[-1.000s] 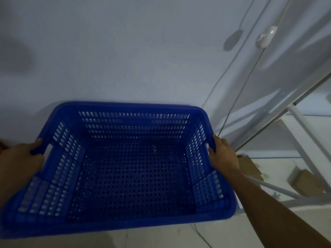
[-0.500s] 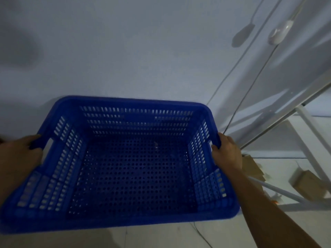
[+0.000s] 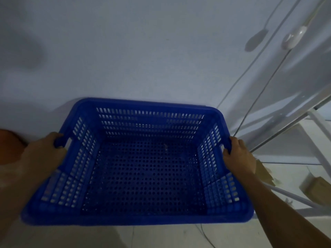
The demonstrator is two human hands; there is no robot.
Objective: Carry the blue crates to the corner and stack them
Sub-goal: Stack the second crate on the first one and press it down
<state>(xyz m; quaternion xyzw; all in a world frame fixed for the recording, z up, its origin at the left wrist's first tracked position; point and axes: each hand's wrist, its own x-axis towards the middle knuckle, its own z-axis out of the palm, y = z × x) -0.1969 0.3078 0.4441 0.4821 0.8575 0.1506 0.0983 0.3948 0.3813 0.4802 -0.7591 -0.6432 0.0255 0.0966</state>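
An empty blue perforated crate (image 3: 141, 178) fills the lower middle of the head view, held level in the air. My left hand (image 3: 43, 154) grips the handle slot on its left rim. My right hand (image 3: 239, 155) grips the handle on its right rim. The crate's far edge is close to a pale wall (image 3: 143, 51). No other crate is in view.
A white metal rack frame (image 3: 318, 126) stands at the right, with cardboard boxes (image 3: 315, 187) on the floor beneath it. Cables (image 3: 250, 115) and an inline switch (image 3: 293, 38) hang down the wall. An orange object (image 3: 9, 145) shows at the left edge. Pale floor (image 3: 161, 237) lies below.
The view has swung a little to the left, so the rack and cables sit further right. An orange object has come into sight at the left. Both hands keep their grip on the crate.
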